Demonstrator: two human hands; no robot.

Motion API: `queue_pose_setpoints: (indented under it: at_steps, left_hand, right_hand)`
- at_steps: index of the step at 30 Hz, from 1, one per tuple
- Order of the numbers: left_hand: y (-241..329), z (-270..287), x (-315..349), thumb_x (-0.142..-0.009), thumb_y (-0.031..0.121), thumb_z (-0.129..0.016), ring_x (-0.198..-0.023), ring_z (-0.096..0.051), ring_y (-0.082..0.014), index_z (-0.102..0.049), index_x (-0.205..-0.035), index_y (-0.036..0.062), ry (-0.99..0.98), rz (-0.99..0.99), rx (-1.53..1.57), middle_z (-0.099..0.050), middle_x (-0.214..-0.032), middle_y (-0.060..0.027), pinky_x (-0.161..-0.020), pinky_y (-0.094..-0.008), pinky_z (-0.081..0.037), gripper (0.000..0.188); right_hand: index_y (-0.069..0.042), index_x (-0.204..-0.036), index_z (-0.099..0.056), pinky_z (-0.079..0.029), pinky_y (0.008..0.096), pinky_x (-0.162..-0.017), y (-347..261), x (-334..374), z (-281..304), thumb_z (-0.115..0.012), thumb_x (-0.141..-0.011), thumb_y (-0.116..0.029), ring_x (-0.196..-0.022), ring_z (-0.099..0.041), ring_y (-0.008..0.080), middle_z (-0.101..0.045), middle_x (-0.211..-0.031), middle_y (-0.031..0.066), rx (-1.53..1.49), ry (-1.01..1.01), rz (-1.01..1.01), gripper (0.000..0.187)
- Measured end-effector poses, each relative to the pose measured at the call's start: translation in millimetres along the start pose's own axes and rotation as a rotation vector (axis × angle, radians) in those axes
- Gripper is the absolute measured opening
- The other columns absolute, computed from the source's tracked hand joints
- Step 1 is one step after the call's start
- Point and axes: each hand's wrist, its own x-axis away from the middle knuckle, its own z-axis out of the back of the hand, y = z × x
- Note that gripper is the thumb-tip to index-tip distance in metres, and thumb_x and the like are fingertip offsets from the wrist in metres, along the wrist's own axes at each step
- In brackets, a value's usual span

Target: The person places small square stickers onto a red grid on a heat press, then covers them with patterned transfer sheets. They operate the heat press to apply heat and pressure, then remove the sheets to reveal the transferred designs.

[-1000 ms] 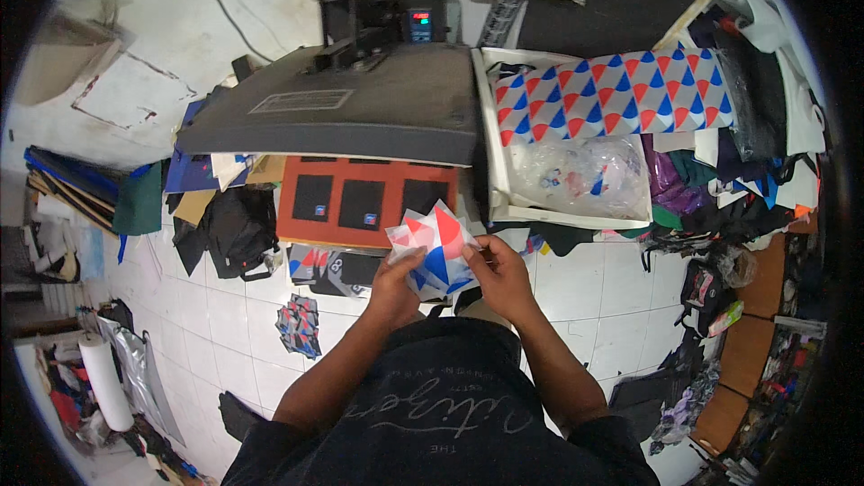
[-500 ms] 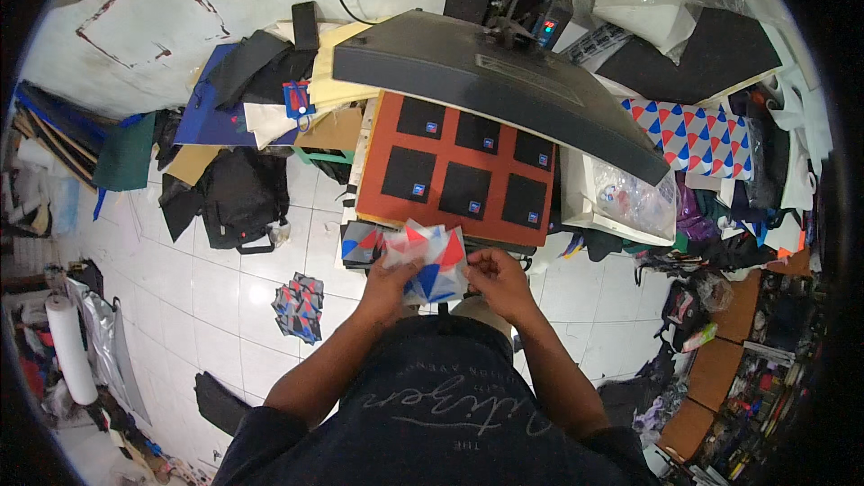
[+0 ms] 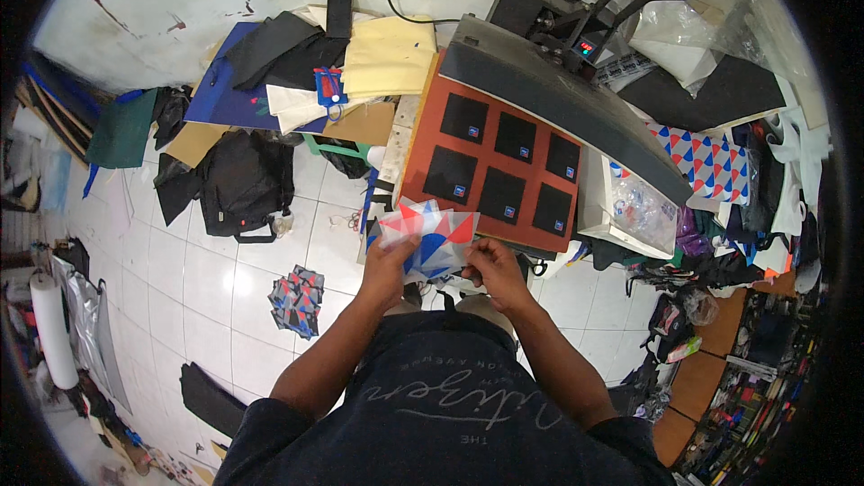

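My left hand (image 3: 387,268) is closed around a fanned bunch of thin translucent sheets (image 3: 432,238) printed with red, blue and grey shapes. At the bunch's right edge, my right hand (image 3: 497,272) has thumb and fingers pinched together on the sheets. Just beyond the hands lies the heat press's reddish-brown pad (image 3: 416,187). Several black fabric squares (image 3: 503,193) rest on it in two rows, each with a small blue and red mark near a corner. Above them, the dark upper plate (image 3: 558,103) of the press is raised.
A pile of patterned pieces (image 3: 296,301) lies on the white tiled floor (image 3: 243,279) at left. A white box (image 3: 598,207) with clear plastic stands right of the press. Yellow cloth (image 3: 387,54) and a phone (image 3: 339,13) are at its left. A black bag (image 3: 241,184) sits on the floor.
The view has turned, so the press appears farther right and more tilted. The sheets have spread a little in my hands. Both hands remain at the bunch.
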Motion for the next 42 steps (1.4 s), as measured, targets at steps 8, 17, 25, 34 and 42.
queue_pose_setpoints:
  at_steps: [8, 17, 25, 34, 42]
  left_hand:
    - [11.8, 16.4, -0.2, -0.087, 0.007, -0.065, -0.091, -0.064, -0.0186, -0.057, -0.115, -0.0007, 0.007, 0.01, -0.157, -0.065, -0.103, -0.0104, -0.083, -0.0323, -0.051, 0.03]
    - [10.3, 29.6, 3.4, -0.086, 0.007, -0.066, -0.086, -0.065, -0.0179, -0.06, -0.111, 0.0, 0.018, -0.004, -0.139, -0.067, -0.1, -0.0091, -0.077, -0.0321, -0.053, 0.027]
    - [13.6, 60.3, -5.9, -0.085, 0.009, -0.066, -0.085, -0.065, -0.0196, -0.059, -0.111, 0.0003, 0.159, -0.156, -0.095, -0.066, -0.098, -0.0096, -0.078, -0.0329, -0.053, 0.029]
    - [48.0, 155.2, 6.1, -0.084, 0.003, -0.066, -0.087, -0.063, -0.0193, -0.06, -0.11, -0.0004, 0.407, -0.273, -0.032, -0.065, -0.1, -0.0084, -0.08, -0.0312, -0.049, 0.027]
    - [24.6, 177.7, 20.4, -0.082, 0.006, -0.066, -0.09, -0.063, -0.0216, -0.058, -0.111, -0.0022, 0.429, -0.167, -0.031, -0.065, -0.102, -0.0099, -0.083, -0.0321, -0.049, 0.031]
  right_hand:
    - [0.002, -0.106, -0.057, -0.05, 0.0295, -0.065, -33.0, -4.4, -4.7, -0.066, -0.089, -0.02, -0.072, -0.062, 0.0142, -0.065, -0.085, 0.0083, 0.344, 0.089, 0.203, 0.03]
    - [0.001, -0.099, -0.061, -0.048, 0.0291, -0.065, -37.0, -31.1, -5.5, -0.064, -0.091, -0.023, -0.071, -0.059, 0.0135, -0.064, -0.083, 0.0063, 0.485, -0.078, 0.146, 0.025]
    - [0.0, -0.098, -0.061, -0.049, 0.0351, -0.073, -35.1, -71.2, -3.6, -0.058, -0.094, -0.026, -0.08, -0.063, 0.0213, -0.065, -0.088, 0.0106, 0.604, -0.057, 0.317, 0.026]
    - [-0.005, -0.1, -0.061, -0.049, 0.0362, -0.08, -54.8, -140.2, 33.5, -0.059, -0.092, -0.029, -0.091, -0.064, 0.0224, -0.066, -0.098, 0.0091, 0.863, 0.284, 0.338, 0.025]
    - [-0.007, -0.098, -0.062, -0.05, 0.0432, -0.078, -59.0, -150.8, 35.2, -0.06, -0.09, -0.029, -0.093, -0.065, 0.0305, -0.066, -0.098, 0.013, 0.893, 0.322, 0.366, 0.023]
